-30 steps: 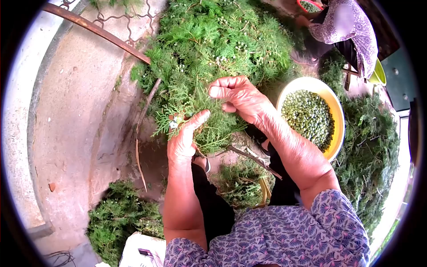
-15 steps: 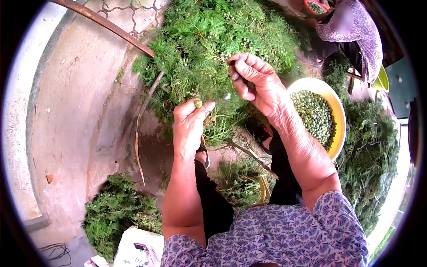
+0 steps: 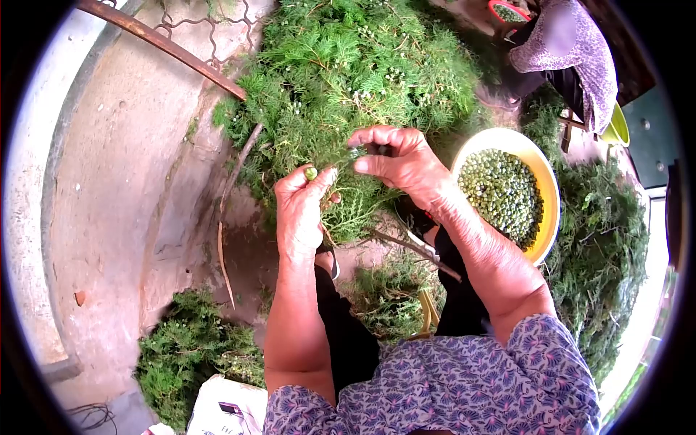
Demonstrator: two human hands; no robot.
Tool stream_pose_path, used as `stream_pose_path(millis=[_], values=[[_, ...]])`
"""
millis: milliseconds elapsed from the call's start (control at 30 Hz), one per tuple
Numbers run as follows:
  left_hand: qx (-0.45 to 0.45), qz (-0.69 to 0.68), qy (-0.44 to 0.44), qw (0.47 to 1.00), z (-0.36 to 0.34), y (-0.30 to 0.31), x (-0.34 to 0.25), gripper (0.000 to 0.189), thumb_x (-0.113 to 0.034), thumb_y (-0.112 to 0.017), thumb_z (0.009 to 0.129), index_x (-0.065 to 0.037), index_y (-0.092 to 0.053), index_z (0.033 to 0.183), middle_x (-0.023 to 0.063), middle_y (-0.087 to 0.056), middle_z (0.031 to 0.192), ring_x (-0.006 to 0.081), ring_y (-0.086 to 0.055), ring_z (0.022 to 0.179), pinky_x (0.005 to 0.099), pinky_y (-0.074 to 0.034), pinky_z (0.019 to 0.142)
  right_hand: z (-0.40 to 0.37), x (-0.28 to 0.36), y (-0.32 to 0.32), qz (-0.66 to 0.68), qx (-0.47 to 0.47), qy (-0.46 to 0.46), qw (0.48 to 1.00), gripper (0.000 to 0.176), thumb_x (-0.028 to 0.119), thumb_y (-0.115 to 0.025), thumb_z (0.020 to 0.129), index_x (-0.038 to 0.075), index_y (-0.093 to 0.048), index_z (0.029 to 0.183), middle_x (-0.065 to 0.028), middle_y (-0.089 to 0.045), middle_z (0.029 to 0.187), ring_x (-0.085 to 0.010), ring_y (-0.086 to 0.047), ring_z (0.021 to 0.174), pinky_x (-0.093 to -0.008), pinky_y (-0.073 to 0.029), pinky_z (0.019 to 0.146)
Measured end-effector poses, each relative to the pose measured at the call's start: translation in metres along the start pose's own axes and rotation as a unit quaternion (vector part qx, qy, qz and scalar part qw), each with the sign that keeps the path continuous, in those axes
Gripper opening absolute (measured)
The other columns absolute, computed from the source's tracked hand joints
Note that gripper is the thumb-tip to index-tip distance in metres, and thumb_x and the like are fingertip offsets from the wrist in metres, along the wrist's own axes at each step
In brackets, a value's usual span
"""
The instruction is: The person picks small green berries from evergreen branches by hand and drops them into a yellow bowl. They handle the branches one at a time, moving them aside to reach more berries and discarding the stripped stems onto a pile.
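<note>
My left hand (image 3: 299, 210) is closed, with a small green berry (image 3: 311, 174) showing between thumb and forefinger and a thin green sprig at its fingers. Just up and to the right, my right hand (image 3: 402, 163) has its thumb and fingers bent around a small bluish-green bit at the sprig; its other fingers are curled and partly hidden. Behind both hands lies a big pile of green conifer branches (image 3: 348, 58). Right of my right forearm stands a yellow basin (image 3: 552, 196) holding many green berries (image 3: 500, 192).
A co-worker in a patterned top (image 3: 591, 58) sits at the upper right near a red bowl (image 3: 500, 6). More branches lie at the right (image 3: 602, 246) and lower left (image 3: 188, 348). A white bag (image 3: 232, 406) is at the bottom; a wooden bar (image 3: 163, 43) crosses the upper left.
My right hand has moved down and left, closer to my left hand, and its thumb and fingers have reached the sprig. My left hand has shifted slightly left.
</note>
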State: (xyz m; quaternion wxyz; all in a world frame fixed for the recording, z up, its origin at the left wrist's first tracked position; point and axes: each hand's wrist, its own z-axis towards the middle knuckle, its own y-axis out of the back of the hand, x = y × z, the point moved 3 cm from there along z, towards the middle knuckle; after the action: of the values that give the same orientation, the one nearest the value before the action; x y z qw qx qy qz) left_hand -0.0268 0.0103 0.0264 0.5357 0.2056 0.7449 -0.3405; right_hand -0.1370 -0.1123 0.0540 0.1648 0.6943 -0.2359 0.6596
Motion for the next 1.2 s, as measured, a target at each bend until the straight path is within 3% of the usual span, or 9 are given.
stream_pose_path(millis=[133,333,400,467,533,600,833,1000,1200], values=[[-0.016,0.004,0.035,0.999,-0.001,-0.001,0.002,0.004,-0.006,-0.063,0.078,-0.003,-0.063,0.081,-0.0006,-0.059,0.07,0.0066,-0.052,0.059,0.0212,-0.045,0.05,0.005,-0.006,-0.003,0.045,-0.026,-0.006,0.999,0.02,0.008,-0.07,0.071,0.004,-0.065,0.09,-0.0023,-0.061,0.077,-0.0112,-0.054,0.07,-0.0259,-0.044,0.066],[-0.031,-0.035,0.0,0.999,0.0,-0.006,0.0,0.005,-0.006,-0.067,0.075,-0.005,-0.063,0.079,-0.0008,-0.06,0.069,0.0056,-0.054,0.06,0.0203,-0.044,0.051,0.006,-0.004,0.003,-0.178,-0.151,0.168,0.958,0.015,0.011,-0.069,0.071,0.003,-0.066,0.083,-0.0083,-0.061,0.073,-0.0169,-0.058,0.068,-0.0296,-0.045,0.066],[-0.036,-0.034,0.024,0.998,-0.002,-0.01,0.0,0.004,-0.007,-0.066,0.076,-0.006,-0.064,0.079,0.0001,-0.062,0.071,0.0061,-0.055,0.062,0.0203,-0.042,0.05,0.007,-0.007,0.003,-0.116,-0.152,0.13,0.973,0.012,0.011,-0.065,0.076,0.002,-0.063,0.084,-0.0066,-0.058,0.066,-0.0148,-0.054,0.058,-0.027,-0.044,0.056],[-0.088,-0.062,0.023,0.994,-0.001,-0.008,0.001,0.004,-0.008,-0.066,0.076,-0.008,-0.064,0.079,0.0006,-0.064,0.075,0.0062,-0.057,0.064,0.0211,-0.041,0.049,0.008,-0.015,0.012,0.225,-0.13,-0.062,0.964,0.011,0.012,-0.06,0.082,0.001,-0.059,0.083,-0.004,-0.053,0.058,-0.0114,-0.046,0.047,-0.0226,-0.037,0.046],[-0.091,-0.113,0.04,0.989,0.004,0.001,0.007,0.005,-0.009,-0.067,0.075,-0.01,-0.064,0.079,-0.0002,-0.065,0.078,0.0056,-0.058,0.068,0.0214,-0.039,0.049,0.017,-0.006,0.021,0.326,-0.051,-0.017,0.944,0.012,0.014,-0.055,0.086,0.003,-0.055,0.08,-0.002,-0.051,0.056,-0.0086,-0.042,0.043,-0.02,-0.031,0.039],[-0.083,-0.112,0.047,0.989,0.006,0.002,0.007,0.004,-0.01,-0.066,0.076,-0.01,-0.064,0.079,-0.0003,-0.065,0.077,0.0055,-0.058,0.068,0.0211,-0.037,0.05,0.013,0.005,0.017,0.359,-0.154,-0.061,0.919,0.011,0.012,-0.053,0.087,0.002,-0.056,0.084,-0.0011,-0.052,0.06,-0.0086,-0.039,0.043,-0.0198,-0.026,0.038],[-0.043,-0.067,0.053,0.995,0.002,-0.007,0.005,0.005,-0.01,-0.065,0.076,-0.008,-0.06,0.075,-0.0018,-0.062,0.073,0.0059,-0.057,0.067,0.0207,-0.038,0.05,0.008,-0.008,-0.001,0.086,-0.028,-0.086,0.992,0.017,0.015,-0.066,0.078,0.003,-0.063,0.089,0.0027,-0.053,0.059,-0.004,-0.042,0.046,-0.018,-0.032,0.038],[0.061,-0.089,0.062,0.992,-0.001,-0.013,0.006,0.005,-0.004,-0.063,0.077,-0.004,-0.057,0.079,-0.0002,-0.059,0.074,0.0073,-0.055,0.067,0.0216,-0.042,0.057,0.01,-0.013,0.005,0.078,-0.129,-0.065,0.986,0.011,0.015,-0.063,0.081,0.003,-0.062,0.079,0.0017,-0.051,0.054,-0.0048,-0.04,0.043,-0.0207,-0.032,0.038],[0.057,-0.005,-0.026,0.998,0.004,-0.006,0.01,0.004,0.001,-0.057,0.08,-0.003,-0.058,0.082,0.0025,-0.059,0.077,0.0103,-0.057,0.068,0.0245,-0.049,0.064,0.016,0.001,0.037,0.384,-0.118,0.007,0.916,0.013,0.013,-0.054,0.086,0.0,-0.053,0.086,-0.0057,-0.054,0.07,-0.0108,-0.048,0.052,-0.0213,-0.037,0.043]])
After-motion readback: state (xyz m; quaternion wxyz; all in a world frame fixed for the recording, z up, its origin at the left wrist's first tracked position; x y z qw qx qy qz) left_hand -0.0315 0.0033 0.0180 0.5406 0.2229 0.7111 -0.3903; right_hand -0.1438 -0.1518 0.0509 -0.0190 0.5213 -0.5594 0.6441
